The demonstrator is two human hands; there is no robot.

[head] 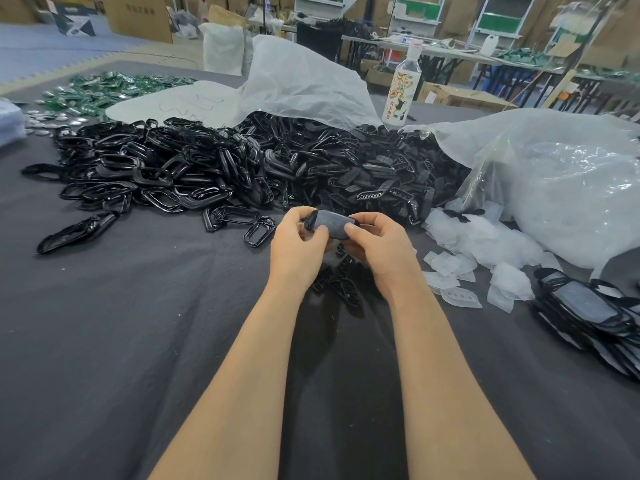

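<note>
Room: workshop with cardboard boxes and shelving racks at the back; up front, a wide desk [138, 323] under a dark grey cloth.
Held part: a small black shell [334, 221], raised just above the cloth near the front of the heaps, square in the person's view, probably so the fit can be checked by eye.
Left hand [298, 237]: grip clamped on the shell's left end, thumb on top and fingers curled behind it.
Right hand [377, 244]: grip clamped on the right end, thumb pressing the near edge. Two hands at opposite ends look like pressing or snapping something into place.
Under the hands: a few black button pads [341, 285] lie on the cloth, close by, likely as the next ones to use.
Frame heap [156, 168]: glossy black rims spilled to the left, within easy reach.
Pad heap [374, 168]: matte black pieces pouring out of a white sack [304, 74].
Clear inserts [485, 244]: translucent bits beside a clear plastic bag [571, 188] on the right.
Finished stack [588, 310]: flat black pieces piled at the far right, apart from the raw parts, I would guess as done work.
Farther off: green circuit boards [104, 88] and a water bottle [403, 88], upright behind the heaps.
</note>
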